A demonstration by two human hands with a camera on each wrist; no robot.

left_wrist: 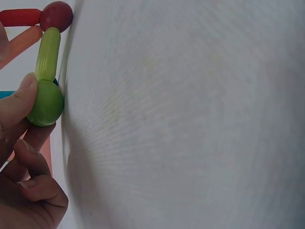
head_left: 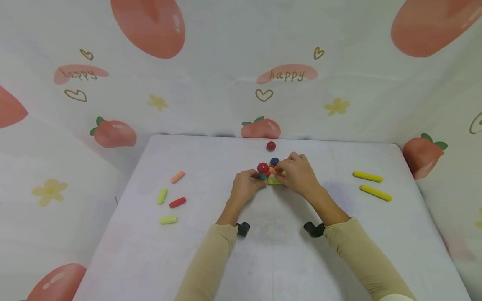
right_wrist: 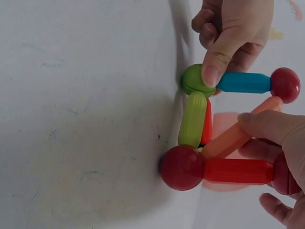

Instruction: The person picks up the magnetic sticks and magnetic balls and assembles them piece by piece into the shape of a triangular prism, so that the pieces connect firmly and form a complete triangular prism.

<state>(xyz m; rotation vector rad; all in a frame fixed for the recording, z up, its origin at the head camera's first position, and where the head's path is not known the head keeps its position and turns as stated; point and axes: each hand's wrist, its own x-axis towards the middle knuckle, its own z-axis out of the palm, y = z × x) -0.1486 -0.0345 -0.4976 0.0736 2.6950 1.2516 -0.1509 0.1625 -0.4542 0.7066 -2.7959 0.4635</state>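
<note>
At the centre of the head view, near the far edge of a white table (head_left: 271,263), both hands work on a ball-and-stick frame (head_left: 268,172). The left hand (head_left: 246,186) pinches its green ball (left_wrist: 46,105); the right hand (head_left: 299,175) pinches an orange stick (right_wrist: 240,131). In the right wrist view, a blue stick (right_wrist: 244,82) runs from the green ball to a red ball at upper right, while a light-green stick (right_wrist: 192,120) leads down to a larger-looking red ball (right_wrist: 182,168) at lower centre. From there a red stick (right_wrist: 238,171) extends right and the orange stick slants to upper right; whether its raised tip touches the upper-right ball, I cannot tell. In the head view, a blue ball (head_left: 275,161) shows beside the right hand, another red ball (head_left: 271,146) sits above it, four short sticks (head_left: 178,202) lie at left and two yellow sticks (head_left: 375,192) at right.
</note>
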